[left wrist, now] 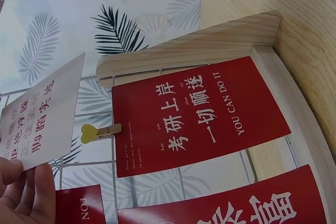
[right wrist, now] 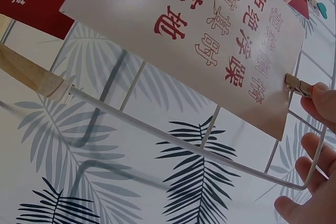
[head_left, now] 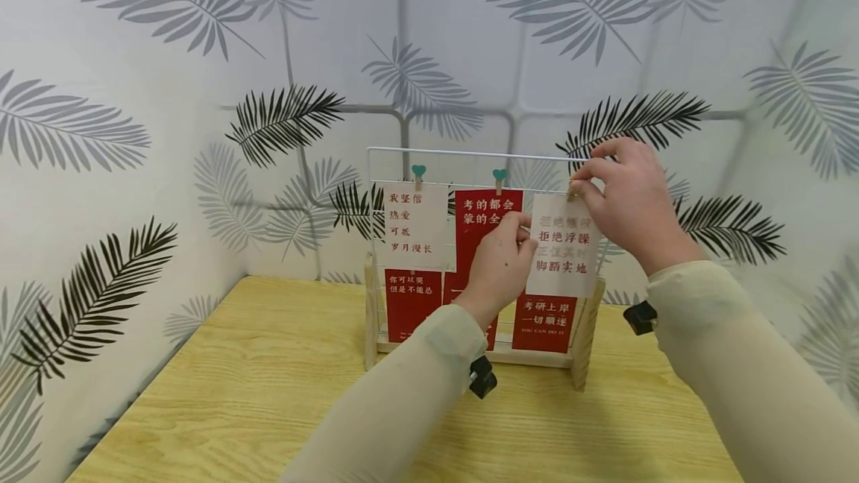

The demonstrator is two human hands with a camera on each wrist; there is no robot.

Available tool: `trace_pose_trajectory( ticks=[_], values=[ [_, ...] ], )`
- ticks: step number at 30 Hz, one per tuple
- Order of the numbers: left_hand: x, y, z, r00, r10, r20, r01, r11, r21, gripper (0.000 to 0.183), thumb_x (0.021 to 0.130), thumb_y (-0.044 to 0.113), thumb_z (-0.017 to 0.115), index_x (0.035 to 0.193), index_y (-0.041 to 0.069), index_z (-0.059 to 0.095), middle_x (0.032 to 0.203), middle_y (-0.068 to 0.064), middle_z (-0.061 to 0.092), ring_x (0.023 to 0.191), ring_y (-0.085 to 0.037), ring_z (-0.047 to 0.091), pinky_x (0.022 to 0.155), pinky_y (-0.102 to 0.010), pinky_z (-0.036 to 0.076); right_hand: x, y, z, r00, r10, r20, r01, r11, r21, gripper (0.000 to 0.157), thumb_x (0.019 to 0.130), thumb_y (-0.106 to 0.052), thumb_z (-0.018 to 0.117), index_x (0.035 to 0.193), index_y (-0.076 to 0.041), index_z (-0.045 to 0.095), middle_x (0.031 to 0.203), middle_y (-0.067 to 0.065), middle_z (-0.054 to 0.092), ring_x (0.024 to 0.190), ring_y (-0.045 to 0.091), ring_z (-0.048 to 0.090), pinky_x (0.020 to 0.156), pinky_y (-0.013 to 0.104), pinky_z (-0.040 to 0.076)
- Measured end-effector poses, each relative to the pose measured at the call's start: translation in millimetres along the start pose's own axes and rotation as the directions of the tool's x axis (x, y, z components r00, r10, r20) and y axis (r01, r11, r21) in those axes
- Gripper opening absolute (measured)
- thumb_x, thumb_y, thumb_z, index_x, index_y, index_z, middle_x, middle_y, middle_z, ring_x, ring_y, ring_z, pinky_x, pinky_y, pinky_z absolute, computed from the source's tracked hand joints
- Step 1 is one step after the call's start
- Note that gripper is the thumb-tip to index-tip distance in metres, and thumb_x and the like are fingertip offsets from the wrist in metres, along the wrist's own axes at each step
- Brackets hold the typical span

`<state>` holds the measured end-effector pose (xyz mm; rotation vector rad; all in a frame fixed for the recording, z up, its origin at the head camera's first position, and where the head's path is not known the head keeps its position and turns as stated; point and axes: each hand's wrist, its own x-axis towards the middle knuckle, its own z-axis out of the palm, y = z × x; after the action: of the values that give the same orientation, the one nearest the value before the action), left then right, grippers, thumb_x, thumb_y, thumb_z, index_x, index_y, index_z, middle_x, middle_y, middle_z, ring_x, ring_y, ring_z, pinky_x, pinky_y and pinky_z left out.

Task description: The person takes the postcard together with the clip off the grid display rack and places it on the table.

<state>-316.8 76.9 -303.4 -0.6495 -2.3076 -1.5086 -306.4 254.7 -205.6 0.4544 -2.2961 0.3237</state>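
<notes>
A white card with red and pale characters (head_left: 558, 283) hangs at the upper right of a white wire grid rack (head_left: 470, 153). My left hand (head_left: 499, 263) pinches the card by its left edge, thumb in front. At the card's top edge, my right hand (head_left: 627, 196) grips a small wooden clothespin (right wrist: 299, 85). In the right wrist view its jaws meet the card's top edge beside a grid wire, with the other fingers near the frame's corner. Below, a red card (left wrist: 199, 116) hangs from a clothespin with a yellow heart (left wrist: 90, 134).
Another white card (head_left: 417, 226) and a tall red card (head_left: 473, 244) hang from clothespins with teal hearts (head_left: 499, 174). A red card (head_left: 412, 308) hangs lower left. The rack's wooden base (head_left: 537, 358) stands on a wood-grain table (head_left: 268, 393) before a leaf-patterned wall (head_left: 456, 36).
</notes>
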Motion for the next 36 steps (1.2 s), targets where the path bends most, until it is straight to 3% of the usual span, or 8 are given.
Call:
trace_pose_trajectory(
  ticks=[7, 18, 36],
  values=[
    [0.9, -0.2, -1.7, 1.0, 0.008, 0.002, -0.008, 1.0, 0.008, 0.025, 0.104, 0.019, 0.059, 0.129, 0.017, 0.055, 0.102, 0.005, 0.065, 0.082, -0.008, 0.063, 0.074, -0.023, 0.055, -0.6, -0.6, 1.5, 1.0, 0.019, 0.012, -0.019, 1.0, 0.019, 0.01, 0.096, -0.013, 0.07, 0.095, -0.004, 0.072, 0.122, 0.015, 0.052, 0.124, 0.042, 0.039, 0.108, 0.06, 0.027],
    [0.4, 0.4, -3.2, 1.0, -0.002, 0.011, 0.002, 1.0, 0.013, 0.028, 0.104, 0.02, 0.059, 0.131, 0.017, 0.055, 0.105, 0.003, 0.066, 0.085, -0.01, 0.063, 0.075, -0.023, 0.055, -2.9, 0.9, 4.0, 0.999, -0.023, -0.043, 0.025, 0.999, 0.04, 0.008, 0.095, -0.009, 0.072, 0.093, -0.002, 0.071, 0.119, 0.016, 0.052, 0.121, 0.04, 0.04, 0.105, 0.058, 0.029],
    [0.5, 3.2, -6.2, 0.999, 0.021, 0.028, -0.022, 1.0, 0.016, 0.027, 0.103, 0.019, 0.06, 0.129, 0.017, 0.056, 0.104, 0.004, 0.066, 0.083, -0.008, 0.064, 0.073, -0.022, 0.055, -3.0, 3.2, -2.0, 0.997, 0.028, -0.068, -0.022, 0.996, 0.089, 0.008, 0.096, -0.009, 0.071, 0.091, -0.004, 0.071, 0.122, 0.016, 0.051, 0.123, 0.039, 0.04, 0.104, 0.059, 0.03]
  ],
)
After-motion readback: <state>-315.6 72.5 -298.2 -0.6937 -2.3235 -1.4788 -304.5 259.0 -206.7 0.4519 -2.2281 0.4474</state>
